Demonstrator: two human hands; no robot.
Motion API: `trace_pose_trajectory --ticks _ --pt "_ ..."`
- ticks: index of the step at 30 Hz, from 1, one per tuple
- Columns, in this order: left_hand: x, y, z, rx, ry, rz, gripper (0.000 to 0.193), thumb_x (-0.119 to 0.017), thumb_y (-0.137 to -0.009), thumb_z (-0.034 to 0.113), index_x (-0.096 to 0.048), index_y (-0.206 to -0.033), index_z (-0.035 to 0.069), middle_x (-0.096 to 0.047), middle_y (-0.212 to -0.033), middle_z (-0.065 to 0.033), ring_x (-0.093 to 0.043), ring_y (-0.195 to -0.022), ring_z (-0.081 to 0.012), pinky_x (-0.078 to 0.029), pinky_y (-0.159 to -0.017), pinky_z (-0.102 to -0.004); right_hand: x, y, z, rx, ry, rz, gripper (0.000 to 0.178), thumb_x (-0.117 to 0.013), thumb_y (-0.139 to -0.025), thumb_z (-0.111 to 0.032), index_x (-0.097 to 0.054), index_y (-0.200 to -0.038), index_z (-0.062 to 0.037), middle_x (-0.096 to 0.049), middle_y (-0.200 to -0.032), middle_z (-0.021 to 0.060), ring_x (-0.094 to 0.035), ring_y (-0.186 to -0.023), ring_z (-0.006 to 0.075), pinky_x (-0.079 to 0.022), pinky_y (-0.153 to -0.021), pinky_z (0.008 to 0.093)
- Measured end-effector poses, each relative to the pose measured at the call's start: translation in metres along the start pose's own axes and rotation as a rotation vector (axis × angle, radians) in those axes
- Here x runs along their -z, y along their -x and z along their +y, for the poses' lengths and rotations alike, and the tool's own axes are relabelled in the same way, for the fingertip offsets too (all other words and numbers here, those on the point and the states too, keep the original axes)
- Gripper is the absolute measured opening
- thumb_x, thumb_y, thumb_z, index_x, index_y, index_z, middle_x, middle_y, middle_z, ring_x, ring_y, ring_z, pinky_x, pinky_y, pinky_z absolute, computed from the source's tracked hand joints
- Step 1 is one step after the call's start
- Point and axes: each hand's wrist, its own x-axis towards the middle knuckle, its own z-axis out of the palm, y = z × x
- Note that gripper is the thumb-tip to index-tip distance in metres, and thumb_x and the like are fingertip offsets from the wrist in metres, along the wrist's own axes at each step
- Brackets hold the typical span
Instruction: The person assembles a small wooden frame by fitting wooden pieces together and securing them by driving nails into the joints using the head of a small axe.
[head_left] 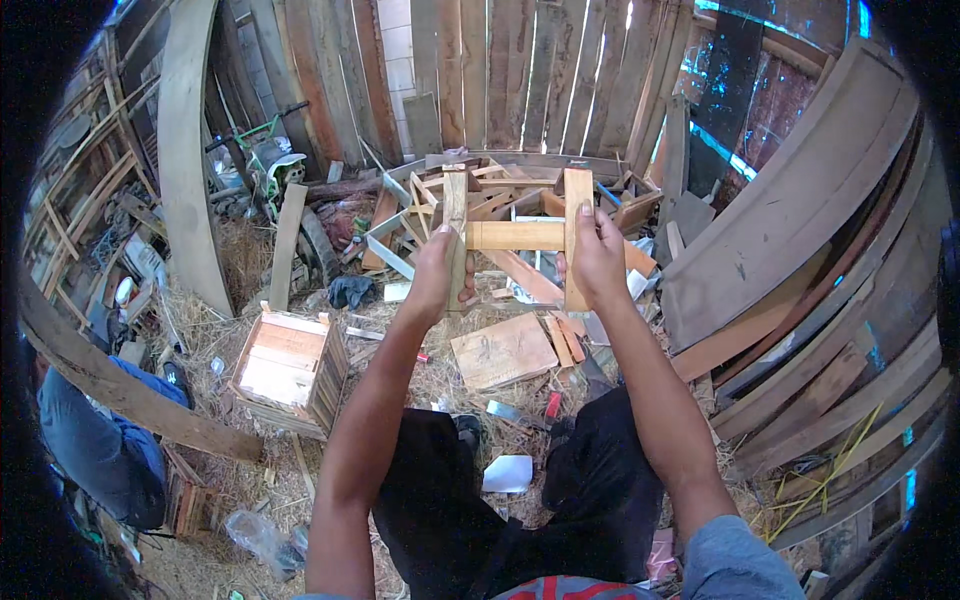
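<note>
Wooden H-frame point(516, 236) has left fingers point(468, 288) and right fingers point(562, 271) around its uprights point(578, 186).

An H-shaped wooden frame point(515, 228) was held in the air, its smooth, yellowish crossbar point(518, 238) running level between two parallel posts point(577, 188), the left one more darkly streaked.

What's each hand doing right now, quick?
Left hand: closed, holding the left upright of an H-shaped wooden piece.
Right hand: closed, holding the right upright of the same piece.
</note>
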Motion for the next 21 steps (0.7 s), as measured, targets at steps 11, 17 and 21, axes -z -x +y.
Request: trace_pose_trajectory --ticks 11,17,21 --pt "0.004 0.009 -0.005 -0.082 0.009 -0.027 0.045 -0.031 -0.102 0.046 -0.050 -0.095 0.005 -0.052 -0.067 -0.0079 -0.048 -0.046 -0.0187 -0.039 -0.038 -0.0327 0.000 0.002 0.000 -0.006 0.066 -0.048 0.041 -0.042 -0.105 -0.043 -0.054 -0.099 -0.0047 -0.057 -0.069 0.0054 -0.055 -0.047 0.0135 -0.046 -0.043 0.0271" --pt "0.002 0.017 0.007 -0.029 0.200 0.074 0.042 -0.032 -0.102 0.047 -0.051 -0.102 0.010 -0.053 -0.068 -0.0051 -0.050 -0.049 -0.0184 -0.039 -0.039 -0.0321 0.001 0.011 -0.005 -0.124 -0.117 -0.166 0.053 -0.029 -0.106 -0.047 -0.054 -0.115 -0.0007 -0.065 -0.078 0.0123 -0.065 -0.062 0.0192 -0.053 -0.054 0.0300" --pt "0.008 0.014 0.007 0.005 0.218 0.077 0.045 -0.031 -0.101 0.050 -0.053 -0.109 0.011 -0.053 -0.068 -0.0049 -0.051 -0.050 -0.0181 -0.041 -0.041 -0.0322 0.008 0.010 0.002 -0.097 -0.120 -0.290 0.037 -0.045 -0.104 -0.033 -0.056 -0.115 0.0008 -0.066 -0.079 0.0099 -0.064 -0.062 0.0169 -0.054 -0.055 0.0299"
